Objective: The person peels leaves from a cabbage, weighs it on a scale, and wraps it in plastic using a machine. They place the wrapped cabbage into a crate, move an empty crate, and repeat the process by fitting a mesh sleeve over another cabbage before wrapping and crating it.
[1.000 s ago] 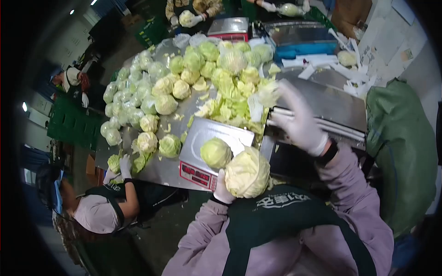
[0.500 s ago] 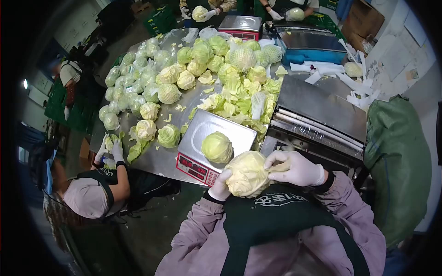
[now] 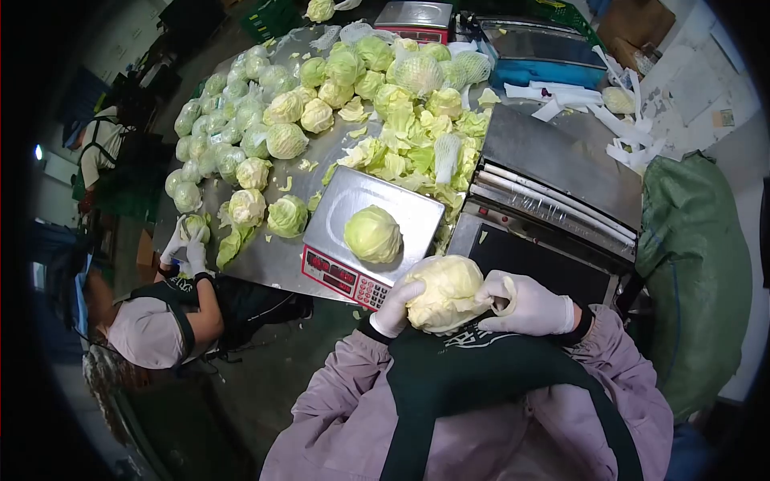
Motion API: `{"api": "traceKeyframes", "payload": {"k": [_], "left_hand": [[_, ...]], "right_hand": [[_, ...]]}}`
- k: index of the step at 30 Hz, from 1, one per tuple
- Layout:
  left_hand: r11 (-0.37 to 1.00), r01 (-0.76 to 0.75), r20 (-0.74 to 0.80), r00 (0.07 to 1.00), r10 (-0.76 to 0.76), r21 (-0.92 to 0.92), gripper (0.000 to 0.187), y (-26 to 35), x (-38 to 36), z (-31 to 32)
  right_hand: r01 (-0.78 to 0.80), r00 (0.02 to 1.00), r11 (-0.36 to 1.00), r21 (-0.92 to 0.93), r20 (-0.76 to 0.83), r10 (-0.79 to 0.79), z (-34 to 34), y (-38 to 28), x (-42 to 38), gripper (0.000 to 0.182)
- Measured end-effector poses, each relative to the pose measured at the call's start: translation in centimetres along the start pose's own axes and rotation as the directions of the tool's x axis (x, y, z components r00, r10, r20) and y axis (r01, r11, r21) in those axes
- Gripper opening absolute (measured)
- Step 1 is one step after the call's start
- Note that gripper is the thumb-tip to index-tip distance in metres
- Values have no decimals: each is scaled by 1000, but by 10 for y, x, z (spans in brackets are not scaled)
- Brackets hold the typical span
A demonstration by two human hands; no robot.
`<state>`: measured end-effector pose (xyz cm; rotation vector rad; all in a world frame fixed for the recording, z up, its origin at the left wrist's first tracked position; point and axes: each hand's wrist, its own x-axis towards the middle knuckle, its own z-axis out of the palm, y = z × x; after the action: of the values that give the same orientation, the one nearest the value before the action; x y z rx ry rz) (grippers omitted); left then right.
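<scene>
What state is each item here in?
Held cabbage: unwrapped, in left hand
Right hand: fingers curled beside held cabbage
Near scale: display lit, loaded
Cabbage on near scale: unwrapped, uncut
Leftmost cabbages: film-wrapped
Netted cabbage: in mesh
Leaves: loose, piled

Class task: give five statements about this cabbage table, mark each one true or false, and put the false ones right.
1. A single green cabbage sits on the nearer scale. True.
2. The wearer's left hand is on the pan of that scale. False: it is on a paler cabbage, held in front of the apron.
3. The machine with white rollers stands to the right of the nearer scale. True.
4. The big sack is to the left of the table. False: the green sack is on the right.
5. The co-worker at the left wears white gloves. True.
</scene>
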<state>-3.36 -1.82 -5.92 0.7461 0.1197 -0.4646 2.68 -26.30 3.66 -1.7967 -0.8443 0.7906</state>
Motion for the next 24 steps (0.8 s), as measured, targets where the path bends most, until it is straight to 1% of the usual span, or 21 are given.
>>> {"api": "traceKeyframes", "payload": {"k": [2,3,5,7,9,11,12,14,15,17,18,20,21,22,23,24], "left_hand": [[999,-14,-7,1000,14,33,73,-5,0,-4],[999,-21,-17,1000,22,38,72,-5,0,-3],[998,-36,-34,999,38,52,73,-5,-2,0],[996,-56,-48,997,59,67,73,-6,-2,0],[991,-119,-94,988,124,60,73,-11,-2,-4],[988,-132,-110,984,141,81,74,-12,-2,-7],[985,-143,-120,981,154,100,74,-11,-2,-7],[986,-152,-130,979,160,68,74,-8,1,-6],[987,-159,-143,976,162,34,74,-7,2,-6],[981,-193,-158,968,196,36,73,-1,2,-4],[975,-218,-175,960,220,34,72,1,2,-3],[966,-258,-195,947,254,8,71,2,1,0],[957,-291,-211,936,280,-22,70,5,1,4],[950,-310,-212,930,300,-15,70,8,1,10],[941,-332,-202,929,312,-73,70,11,1,17],[927,-351,-186,927,325,-132,69,16,3,25]], "right_hand": [[19,995,964,-263,-86,-44,2,-4,-2,27],[23,996,965,-260,-82,-46,2,-4,-2,27],[85,987,913,-400,-90,-131,1,-5,1,32],[114,982,919,-377,-96,-161,4,-1,-1,32],[146,977,924,-354,-97,-191,6,-1,-2,32],[-8,993,958,-285,-113,-25,8,-4,-1,33],[-5,993,958,-286,-113,-29,10,-2,1,33],[-85,983,989,-118,-172,64,12,4,6,29],[-79,984,989,-124,-169,58,12,4,6,29],[-52,995,998,-46,-86,48,14,5,4,30],[43,997,992,-119,-59,-50,14,-1,5,27],[110,994,973,-205,7,-111,3,-20,11,22],[126,992,968,-216,16,-125,-1,-25,14,22],[204,979,954,-220,55,-196,-4,-29,16,21],[280,960,933,-226,93,-265,-7,-33,19,19],[322,947,920,-226,77,-312,-7,-37,20,17]]}}
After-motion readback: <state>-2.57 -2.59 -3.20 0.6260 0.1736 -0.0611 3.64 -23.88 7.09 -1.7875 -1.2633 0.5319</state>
